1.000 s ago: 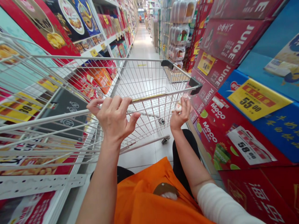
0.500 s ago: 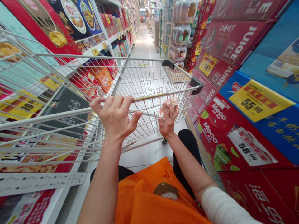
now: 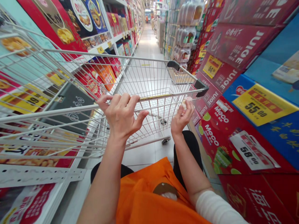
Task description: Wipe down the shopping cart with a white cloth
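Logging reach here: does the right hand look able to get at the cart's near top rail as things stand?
Probably yes: the right hand is close to the near top rail and nothing visible blocks it, though the pale item it holds might hinder gripping.

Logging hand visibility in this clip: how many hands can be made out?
2. The left hand is curled over the cart rail; the right hand, near its black corner piece, holds a pale crumpled item. Any hands on the distant orange figure are too small to tell.
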Tool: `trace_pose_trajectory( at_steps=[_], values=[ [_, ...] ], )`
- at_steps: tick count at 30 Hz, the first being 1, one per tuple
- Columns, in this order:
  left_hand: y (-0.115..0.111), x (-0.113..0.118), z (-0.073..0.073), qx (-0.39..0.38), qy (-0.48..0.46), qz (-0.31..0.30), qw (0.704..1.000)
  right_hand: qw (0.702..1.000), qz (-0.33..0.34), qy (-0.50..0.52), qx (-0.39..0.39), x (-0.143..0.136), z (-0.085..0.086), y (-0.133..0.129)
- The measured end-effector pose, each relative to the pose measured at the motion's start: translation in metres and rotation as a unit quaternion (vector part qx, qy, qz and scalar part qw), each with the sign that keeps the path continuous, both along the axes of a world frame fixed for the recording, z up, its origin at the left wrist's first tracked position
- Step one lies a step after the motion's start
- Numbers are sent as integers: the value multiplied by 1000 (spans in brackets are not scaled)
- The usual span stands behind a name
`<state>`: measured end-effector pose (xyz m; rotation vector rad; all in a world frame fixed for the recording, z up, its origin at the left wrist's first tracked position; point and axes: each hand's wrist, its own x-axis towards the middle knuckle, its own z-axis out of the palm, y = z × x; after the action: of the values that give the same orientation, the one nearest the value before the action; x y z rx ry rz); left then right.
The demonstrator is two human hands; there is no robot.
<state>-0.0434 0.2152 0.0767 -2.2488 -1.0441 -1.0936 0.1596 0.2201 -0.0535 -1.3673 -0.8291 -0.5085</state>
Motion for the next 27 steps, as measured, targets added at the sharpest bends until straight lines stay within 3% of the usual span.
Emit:
trace_pose_trajectory(
  at_steps=[3,6,8,14,21,24,27],
  values=[
    [1,0,0,-4,-8,-2,1000,998,24,-64,1,-35,3,-2],
    [0,0,0,0,-5,-3,1000,981,89,-173,8,-63,2,-11],
    [-1,0,0,5,2,-1,1000,976,107,-189,20,-63,0,-15],
    [-2,-1,-2,11,0,2,1000,996,47,-56,56,-32,7,-8],
    [-3,-1,-1,-13,-1,0,1000,974,94,-202,35,-83,11,-14],
    [-5,-2,0,-20,6,1,1000,975,93,-199,27,-64,6,-13],
    [-6,-2,-1,-19,3,-4,1000,988,40,-139,51,-33,5,-7]
  ],
)
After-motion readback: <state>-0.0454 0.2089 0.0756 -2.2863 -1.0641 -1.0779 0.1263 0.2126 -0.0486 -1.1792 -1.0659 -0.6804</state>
